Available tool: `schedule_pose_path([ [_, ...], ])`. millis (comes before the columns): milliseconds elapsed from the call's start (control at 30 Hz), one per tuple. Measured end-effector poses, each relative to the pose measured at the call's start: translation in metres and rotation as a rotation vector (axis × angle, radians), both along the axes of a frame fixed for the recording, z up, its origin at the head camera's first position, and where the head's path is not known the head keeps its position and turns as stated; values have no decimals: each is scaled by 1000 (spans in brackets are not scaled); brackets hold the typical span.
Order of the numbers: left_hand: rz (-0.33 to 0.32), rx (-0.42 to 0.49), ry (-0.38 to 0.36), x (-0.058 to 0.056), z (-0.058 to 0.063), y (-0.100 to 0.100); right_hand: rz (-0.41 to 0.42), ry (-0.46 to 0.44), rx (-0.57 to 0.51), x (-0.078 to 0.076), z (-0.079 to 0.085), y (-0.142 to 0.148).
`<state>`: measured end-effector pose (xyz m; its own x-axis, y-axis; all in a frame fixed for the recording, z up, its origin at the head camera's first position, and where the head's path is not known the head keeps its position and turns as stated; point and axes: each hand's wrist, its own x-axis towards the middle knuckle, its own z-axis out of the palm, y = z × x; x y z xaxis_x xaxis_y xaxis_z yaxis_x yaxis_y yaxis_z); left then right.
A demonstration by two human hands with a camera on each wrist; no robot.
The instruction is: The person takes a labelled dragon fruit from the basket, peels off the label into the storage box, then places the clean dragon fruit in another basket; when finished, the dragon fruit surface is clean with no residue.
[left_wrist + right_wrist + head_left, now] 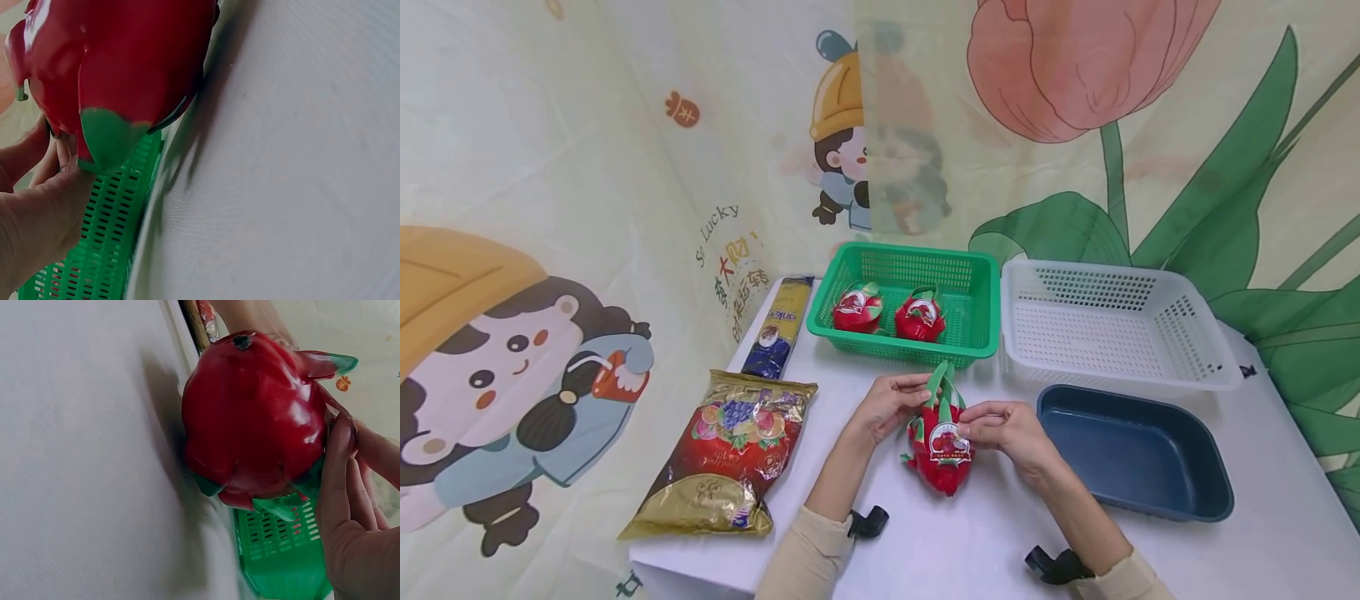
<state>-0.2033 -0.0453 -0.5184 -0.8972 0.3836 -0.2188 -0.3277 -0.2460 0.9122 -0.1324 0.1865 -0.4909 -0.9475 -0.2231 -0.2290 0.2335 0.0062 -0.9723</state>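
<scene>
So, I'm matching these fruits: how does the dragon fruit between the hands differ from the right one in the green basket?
The held dragon fruit is between the left hand and right hand; the basket dragon fruit lies inside the green basket. The held one looks longer and pointed, the basket one rounder. Both are red with green leaves and a label.

It's a curtained-off corner, this: cream fabric curtains (625, 125) printed with cartoon children (497, 375) and a pink tulip (1082, 62), hanging beside and behind a flat white table (955, 550).
</scene>
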Motion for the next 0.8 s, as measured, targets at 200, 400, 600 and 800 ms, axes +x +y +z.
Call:
schedule_pose_path([
  [200,17,21,-24,1,-1,2,-8,-6,-22,1,-1,1],
  [400,37,8,-31,0,-1,3,-24,2,-67,0,-3,0],
  [600,51,30,-45,0,-1,3,-35,-25,-158,-3,-7,0],
  [800,65,30,-53,0,-2,0,-110,-25,-188,-5,-3,10],
])
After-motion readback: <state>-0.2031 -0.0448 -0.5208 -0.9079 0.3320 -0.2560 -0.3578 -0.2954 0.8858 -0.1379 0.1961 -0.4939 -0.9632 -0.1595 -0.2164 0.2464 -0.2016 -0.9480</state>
